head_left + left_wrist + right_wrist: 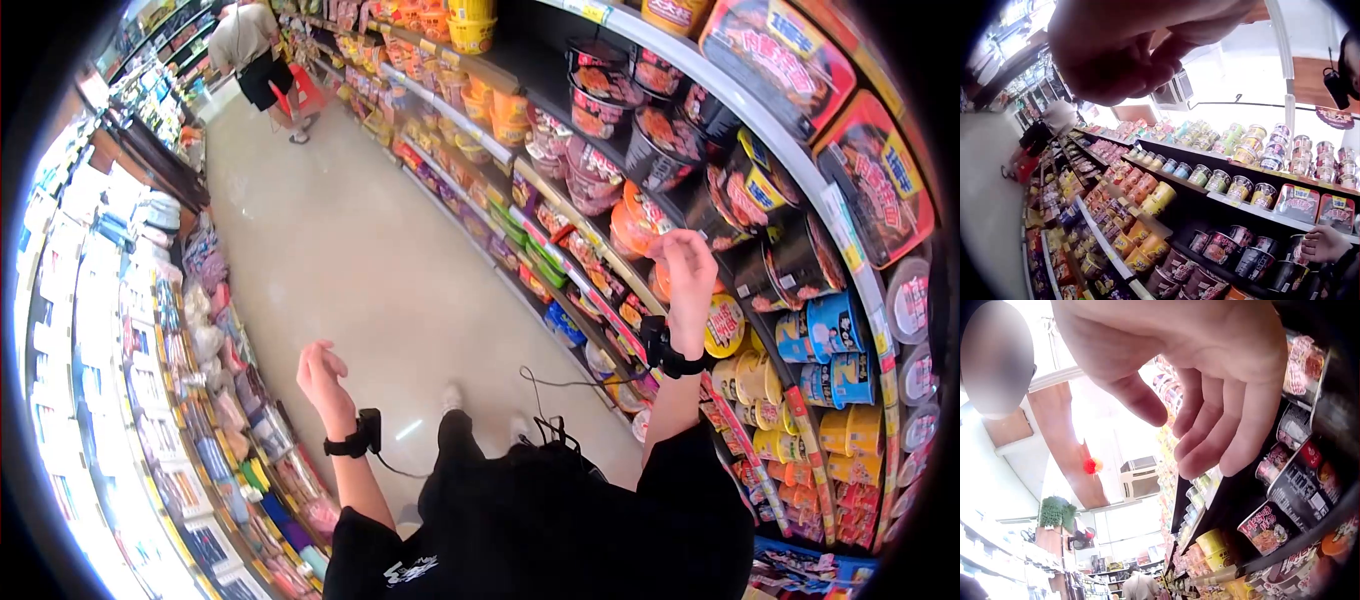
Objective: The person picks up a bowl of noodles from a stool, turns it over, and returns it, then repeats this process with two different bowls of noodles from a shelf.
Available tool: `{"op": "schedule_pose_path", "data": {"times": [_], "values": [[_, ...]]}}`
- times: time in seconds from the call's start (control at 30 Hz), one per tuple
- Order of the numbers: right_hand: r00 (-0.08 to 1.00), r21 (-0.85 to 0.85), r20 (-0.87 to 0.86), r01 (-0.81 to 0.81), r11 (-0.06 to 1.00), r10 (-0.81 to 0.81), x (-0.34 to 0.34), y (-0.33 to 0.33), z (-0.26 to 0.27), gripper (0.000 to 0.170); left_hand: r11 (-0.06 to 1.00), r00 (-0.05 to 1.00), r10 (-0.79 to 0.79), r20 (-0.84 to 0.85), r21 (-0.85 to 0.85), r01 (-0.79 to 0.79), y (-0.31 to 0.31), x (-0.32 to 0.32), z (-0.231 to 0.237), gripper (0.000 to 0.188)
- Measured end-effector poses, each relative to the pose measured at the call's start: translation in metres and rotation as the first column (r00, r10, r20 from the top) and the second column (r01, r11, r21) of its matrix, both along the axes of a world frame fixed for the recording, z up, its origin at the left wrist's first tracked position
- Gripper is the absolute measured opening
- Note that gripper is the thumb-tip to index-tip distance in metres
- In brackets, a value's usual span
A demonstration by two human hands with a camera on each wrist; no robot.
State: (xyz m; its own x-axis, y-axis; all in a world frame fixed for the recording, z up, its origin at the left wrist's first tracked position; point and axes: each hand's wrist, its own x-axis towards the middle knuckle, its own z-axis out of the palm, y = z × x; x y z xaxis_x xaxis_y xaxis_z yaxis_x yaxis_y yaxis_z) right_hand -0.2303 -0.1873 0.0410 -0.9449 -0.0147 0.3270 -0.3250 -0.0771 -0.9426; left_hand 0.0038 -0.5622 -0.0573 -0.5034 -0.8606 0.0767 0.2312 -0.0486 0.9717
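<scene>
My right hand (pixel 686 272) is raised beside the shelf of instant noodle tubs, near an orange tub (pixel 632 222) and black tubs (pixel 664 148). In the right wrist view its fingers (pixel 1210 425) bend loosely with nothing between them. Over the aisle floor my left hand (pixel 322 380) hangs in the air, fingers loosely bent and holding nothing. The left wrist view shows that hand (pixel 1129 56) large and dark at the top, with the right hand (pixel 1325 244) in front of the black tubs (pixel 1255 262).
Noodle shelves line the right side, with boxed trays (pixel 780 60) on the upper shelf. Packaged goods (pixel 205 335) fill the left shelves. Farther up the aisle floor (pixel 330 240), a person (pixel 245 45) stands by a red basket (pixel 300 92). Cables run from both wrist cameras.
</scene>
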Motion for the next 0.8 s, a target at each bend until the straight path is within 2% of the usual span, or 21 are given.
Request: {"op": "schedule_pose_path", "data": {"times": [0.03, 0.07, 0.2, 0.33, 0.43, 0.53, 0.57, 0.63, 0.67, 0.73, 0.77, 0.8], "values": [[0.999, 0.030, -0.003, 0.045, 0.999, -0.045, -0.006, -0.012, -0.001, 0.007, 1.000, 1.000, -0.016, -0.003, -0.010, 0.016, -0.013, -0.015, -0.001, 0.025], [0.997, 0.013, -0.019, 0.075, 0.997, -0.075, -0.014, -0.023, -0.005, 0.007, 0.999, 0.998, -0.042, 0.036, -0.031, 0.043, -0.030, -0.028, -0.008, 0.026], [0.983, -0.052, -0.043, 0.175, 0.983, -0.177, -0.042, -0.057, -0.025, 0.009, 0.983, 0.984, -0.179, 0.004, -0.031, 0.179, -0.070, -0.083, -0.005, 0.025], [0.959, -0.108, -0.006, 0.282, 0.953, -0.284, -0.063, -0.090, -0.008, 0.011, 0.939, 0.940, -0.341, 0.024, -0.043, 0.341, -0.092, -0.146, 0.010, 0.024], [0.970, -0.137, -0.005, 0.240, 0.961, -0.243, -0.085, -0.103, -0.005, 0.013, 0.871, 0.870, -0.479, 0.118, -0.059, 0.488, -0.093, -0.196, 0.024, 0.024], [0.973, -0.105, 0.015, 0.229, 0.968, -0.229, -0.113, -0.115, -0.017, 0.017, 0.823, 0.820, -0.559, 0.122, -0.037, 0.567, -0.082, -0.248, 0.026, 0.023], [0.971, -0.104, 0.000, 0.238, 0.966, -0.240, -0.126, -0.116, -0.025, 0.019, 0.792, 0.789, -0.606, 0.104, -0.014, 0.610, -0.078, -0.266, 0.024, 0.024], [0.957, -0.066, -0.019, 0.286, 0.956, -0.288, -0.145, -0.124, -0.037, 0.026, 0.744, 0.748, -0.658, 0.092, -0.078, 0.664, -0.066, -0.306, 0.024, 0.024], [0.967, -0.124, -0.113, 0.213, 0.969, -0.227, -0.152, -0.127, -0.042, 0.029, 0.715, 0.723, -0.683, 0.104, -0.106, 0.691, -0.060, -0.314, 0.024, 0.024], [0.950, -0.127, -0.050, 0.301, 0.945, -0.309, -0.167, -0.137, -0.044, 0.035, 0.675, 0.687, -0.723, 0.078, -0.136, 0.726, -0.046, -0.350, 0.029, 0.024], [0.949, -0.060, 0.029, 0.316, 0.947, -0.315, -0.170, -0.139, -0.039, 0.044, 0.653, 0.665, -0.742, 0.079, -0.135, 0.745, -0.041, -0.367, 0.031, 0.024], [0.950, -0.045, 0.039, 0.312, 0.949, -0.310, -0.168, -0.143, -0.034, 0.047, 0.643, 0.652, -0.753, 0.089, -0.113, 0.758, -0.035, -0.370, 0.034, 0.024]]}}
